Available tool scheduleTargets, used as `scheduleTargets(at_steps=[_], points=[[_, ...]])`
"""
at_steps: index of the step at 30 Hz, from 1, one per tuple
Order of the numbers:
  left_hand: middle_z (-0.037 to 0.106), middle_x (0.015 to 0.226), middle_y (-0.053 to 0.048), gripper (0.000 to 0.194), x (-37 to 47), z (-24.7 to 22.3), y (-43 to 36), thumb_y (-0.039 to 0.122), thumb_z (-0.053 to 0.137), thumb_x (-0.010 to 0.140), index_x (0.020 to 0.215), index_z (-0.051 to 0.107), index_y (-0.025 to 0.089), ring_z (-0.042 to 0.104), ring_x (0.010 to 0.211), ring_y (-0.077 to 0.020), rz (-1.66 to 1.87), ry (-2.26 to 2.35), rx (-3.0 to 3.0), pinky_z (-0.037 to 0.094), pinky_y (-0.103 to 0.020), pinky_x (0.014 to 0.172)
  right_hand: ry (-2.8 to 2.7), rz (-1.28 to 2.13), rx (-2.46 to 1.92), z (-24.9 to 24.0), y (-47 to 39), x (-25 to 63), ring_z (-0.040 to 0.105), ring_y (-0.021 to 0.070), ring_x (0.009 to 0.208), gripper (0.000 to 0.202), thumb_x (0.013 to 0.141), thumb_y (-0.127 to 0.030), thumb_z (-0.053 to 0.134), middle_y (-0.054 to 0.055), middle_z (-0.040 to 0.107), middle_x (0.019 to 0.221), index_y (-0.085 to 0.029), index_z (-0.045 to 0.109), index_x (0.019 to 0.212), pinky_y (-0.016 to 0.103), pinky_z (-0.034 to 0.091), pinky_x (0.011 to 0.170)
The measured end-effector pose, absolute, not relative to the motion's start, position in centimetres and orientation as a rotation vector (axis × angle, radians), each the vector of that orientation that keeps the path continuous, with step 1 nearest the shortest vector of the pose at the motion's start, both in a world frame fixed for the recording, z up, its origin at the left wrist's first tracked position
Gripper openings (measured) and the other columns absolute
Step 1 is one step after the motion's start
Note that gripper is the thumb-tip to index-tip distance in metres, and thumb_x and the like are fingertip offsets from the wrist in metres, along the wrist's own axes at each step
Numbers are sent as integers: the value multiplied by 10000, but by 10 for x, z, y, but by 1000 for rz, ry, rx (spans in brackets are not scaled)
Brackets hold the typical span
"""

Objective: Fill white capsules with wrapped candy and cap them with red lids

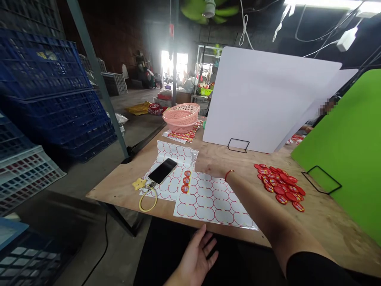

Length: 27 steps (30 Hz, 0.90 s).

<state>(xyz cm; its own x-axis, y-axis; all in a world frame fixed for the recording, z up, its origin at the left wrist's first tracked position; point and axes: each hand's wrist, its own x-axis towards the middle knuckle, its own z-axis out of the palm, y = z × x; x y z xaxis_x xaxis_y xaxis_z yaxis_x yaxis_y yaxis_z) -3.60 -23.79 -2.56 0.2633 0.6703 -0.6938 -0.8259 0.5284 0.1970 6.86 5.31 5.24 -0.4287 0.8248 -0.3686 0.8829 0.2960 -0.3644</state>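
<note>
My left hand (199,254) is held palm up just off the table's front edge, fingers spread and nothing in it. My right hand (216,171), with a red band at the wrist, reaches over the upper edge of a sticker sheet (214,204). Its fingers are small and blurred, so I cannot see whether they hold anything. Outlined blank circles cover the sheet. A short column of red round stickers (186,180) shows at its upper left. Beside it, a black-screened phone (162,171) lies on another sheet (175,153), with a yellow ring strap (148,200) attached.
Red oval pieces (281,184) lie piled on the right of the wooden table (113,182). White (268,99) and green (351,155) partition boards stand behind and beside them. Pink baskets (181,118) sit at the back. Blue crates (50,107) are stacked on the left.
</note>
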Motion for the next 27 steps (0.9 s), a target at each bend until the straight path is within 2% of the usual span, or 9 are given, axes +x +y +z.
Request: scheduleTargets(at_steps=[4, 7, 10, 14, 16, 18, 21, 24, 27], points=[[647, 1345, -76, 386, -39, -24, -240, 389, 684, 919, 1260, 551, 265, 700, 1042, -205, 1052, 803, -258, 533, -388, 962, 2406, -849, 1489, 47, 30, 78, 628, 180, 888, 284, 959, -449, 638, 44, 670, 995, -167, 670, 980, 356, 537, 828], [714, 1208, -66, 429, -40, -22, -245, 352, 755, 858, 1224, 561, 240, 724, 857, -175, 1006, 893, -235, 565, -339, 859, 2408, -931, 1483, 41, 7, 95, 570, 174, 801, 241, 804, -365, 788, 24, 633, 840, -173, 642, 810, 295, 467, 728], [747, 1112, -126, 490, -45, -19, -255, 395, 752, 847, 1240, 568, 168, 741, 855, -211, 943, 978, -66, 572, -319, 791, 2393, -1064, 1515, 38, -12, 114, 535, 172, 772, 299, 641, -267, 858, 12, 596, 774, -174, 599, 754, 255, 395, 645], [722, 1225, -169, 697, -65, -12, -265, 483, 764, 802, 1380, 510, 187, 721, 1040, -329, 1034, 964, 273, 600, -413, 765, 2296, -1403, 1477, 45, -29, 144, 586, 159, 748, 429, 656, -389, 831, 14, 648, 861, -182, 626, 972, 222, 399, 575], [716, 1242, -177, 723, -79, -3, -260, 476, 768, 792, 1400, 502, 188, 715, 1056, -351, 1028, 960, 393, 609, -419, 728, 2146, -1713, 1411, 51, -35, 159, 639, 169, 780, 492, 733, -499, 768, 40, 691, 956, -195, 630, 1095, 226, 450, 592], [727, 1210, -191, 681, -94, 8, -242, 447, 751, 799, 1370, 530, 148, 726, 1032, -351, 963, 967, 486, 616, -413, 717, 1963, -2014, 1322, 55, -39, 171, 681, 195, 856, 488, 763, -539, 747, 70, 718, 1005, -184, 664, 1086, 256, 512, 671], [743, 1164, -177, 582, -121, 28, -197, 440, 655, 854, 1335, 564, 123, 738, 1019, -313, 852, 1099, 775, 620, -403, 766, 1833, -2368, 1239, 53, -45, 176, 704, 232, 986, 454, 727, -442, 823, 85, 739, 1085, -178, 701, 1076, 314, 552, 829], [748, 1119, -158, 546, -157, 46, -139, 552, 410, 969, 1253, 624, 137, 746, 936, -277, 793, 1653, 1261, 610, -387, 737, 1777, -2730, 1293, 43, -49, 162, 721, 251, 1013, 546, 718, -336, 837, 92, 730, 1189, -211, 652, 1217, 379, 571, 886], [670, 1285, -186, 557, -199, 54, -90, 499, 405, 975, 1408, 495, 161, 661, 1151, -331, 812, 1969, 1402, 542, -472, 924, 1726, -2911, 1546, 31, -49, 137, 743, 270, 953, 559, 701, -269, 808, 108, 744, 1157, -207, 619, 1224, 437, 591, 878]])
